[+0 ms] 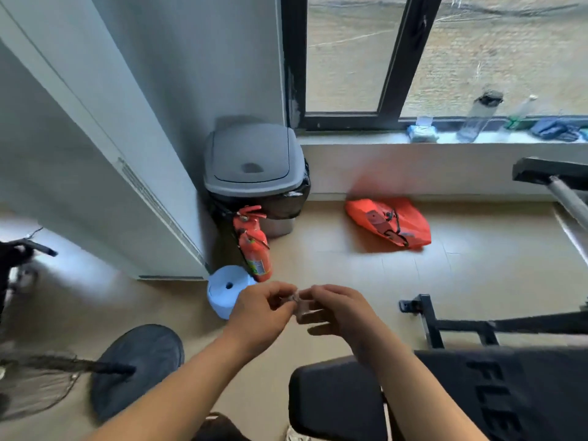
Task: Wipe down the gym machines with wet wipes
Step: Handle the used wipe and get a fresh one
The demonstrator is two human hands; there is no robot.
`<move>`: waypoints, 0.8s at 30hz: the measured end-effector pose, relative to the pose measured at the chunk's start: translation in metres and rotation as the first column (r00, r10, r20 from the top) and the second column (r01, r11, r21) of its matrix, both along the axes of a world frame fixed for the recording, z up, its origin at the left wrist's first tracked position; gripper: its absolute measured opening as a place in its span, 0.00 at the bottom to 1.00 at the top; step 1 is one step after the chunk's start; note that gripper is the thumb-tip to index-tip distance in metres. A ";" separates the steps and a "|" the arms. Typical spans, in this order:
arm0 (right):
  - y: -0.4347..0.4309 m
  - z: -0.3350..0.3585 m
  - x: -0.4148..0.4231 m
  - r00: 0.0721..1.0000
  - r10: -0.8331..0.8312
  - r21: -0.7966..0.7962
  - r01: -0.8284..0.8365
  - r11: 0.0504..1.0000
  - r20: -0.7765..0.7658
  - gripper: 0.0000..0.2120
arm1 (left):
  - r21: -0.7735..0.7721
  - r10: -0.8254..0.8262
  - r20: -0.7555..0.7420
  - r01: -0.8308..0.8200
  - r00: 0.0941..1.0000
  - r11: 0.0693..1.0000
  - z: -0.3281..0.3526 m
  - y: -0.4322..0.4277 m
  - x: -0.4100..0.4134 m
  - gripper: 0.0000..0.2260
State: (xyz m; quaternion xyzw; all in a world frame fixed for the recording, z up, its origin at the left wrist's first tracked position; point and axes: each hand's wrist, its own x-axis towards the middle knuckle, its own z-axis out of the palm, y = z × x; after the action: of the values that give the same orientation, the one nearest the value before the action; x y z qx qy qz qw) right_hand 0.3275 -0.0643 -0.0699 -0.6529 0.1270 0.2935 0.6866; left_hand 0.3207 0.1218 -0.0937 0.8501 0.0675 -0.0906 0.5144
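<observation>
Left hand (261,310), right hand (338,310), pinching blurred wipe (297,299)

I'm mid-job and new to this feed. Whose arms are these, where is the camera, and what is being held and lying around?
There is no machine here. One wide camera sits on a person's head and looks forward and down, so the two bare arms are theirs. The left hand and right hand pinch a small crumpled piece between their fingertips. It is blurred, perhaps a used wipe. Under the right arm is a black padded bench, part of the gym gear. On the floor ahead stand a grey lidded bin, a red fire extinguisher in front of it, a pale blue paper roll and an orange bag. On the window sill are what looks like a wipes pack and a clear bottle.
</observation>
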 end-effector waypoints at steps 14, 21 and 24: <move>0.088 -0.068 0.353 0.986 -0.154 -0.332 0.166 0.929 0.064 0.11 | 0.167 -0.080 -0.084 0.093 0.993 0.982 -0.081 0.063 0.400 0.05; 0.119 -0.130 0.503 0.980 -0.201 -0.331 0.190 0.924 0.003 0.09 | 0.359 -0.059 -0.188 0.125 0.980 0.925 -0.173 0.109 0.576 0.10; 0.130 -0.167 0.542 0.973 -0.224 -0.328 0.198 0.924 -0.045 0.09 | 0.409 -0.140 -0.279 0.249 0.950 0.878 -0.219 0.126 0.615 0.17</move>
State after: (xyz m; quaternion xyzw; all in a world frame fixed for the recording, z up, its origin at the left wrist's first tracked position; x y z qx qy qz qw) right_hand 0.8696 0.0657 -0.2369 -0.7258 0.2706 0.2197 0.5931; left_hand 0.9358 0.2480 -0.3127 0.9290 0.0616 -0.2270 0.2857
